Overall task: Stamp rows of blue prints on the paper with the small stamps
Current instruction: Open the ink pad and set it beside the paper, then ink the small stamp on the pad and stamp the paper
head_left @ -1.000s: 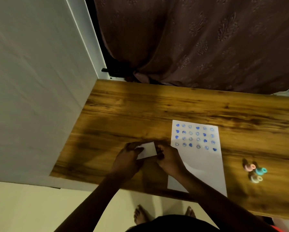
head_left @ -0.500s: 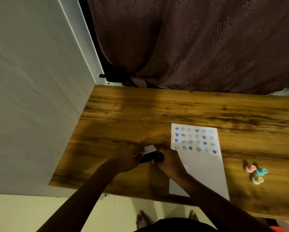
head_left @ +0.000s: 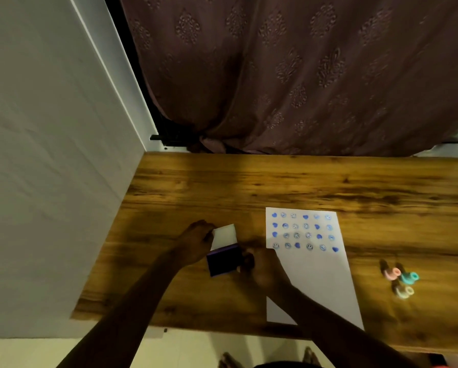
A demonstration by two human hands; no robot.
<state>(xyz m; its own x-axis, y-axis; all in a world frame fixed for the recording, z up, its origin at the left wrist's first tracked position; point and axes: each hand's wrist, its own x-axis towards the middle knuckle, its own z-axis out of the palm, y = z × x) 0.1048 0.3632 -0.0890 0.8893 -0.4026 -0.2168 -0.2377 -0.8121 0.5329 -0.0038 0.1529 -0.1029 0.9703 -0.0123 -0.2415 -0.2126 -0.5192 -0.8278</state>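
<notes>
Dim wooden surface (head_left: 302, 181), so details are murky: something small and dark sits in the right hand (head_left: 265, 264), probably a stamp, can't tell for sure. Left hand (head_left: 196, 243) pinches the white lid (head_left: 224, 235) of the open blue ink pad (head_left: 224, 261). Paper (head_left: 318, 282) just right of it shows four rows of six prints; three stamps (head_left: 400, 280) lie far right
</notes>
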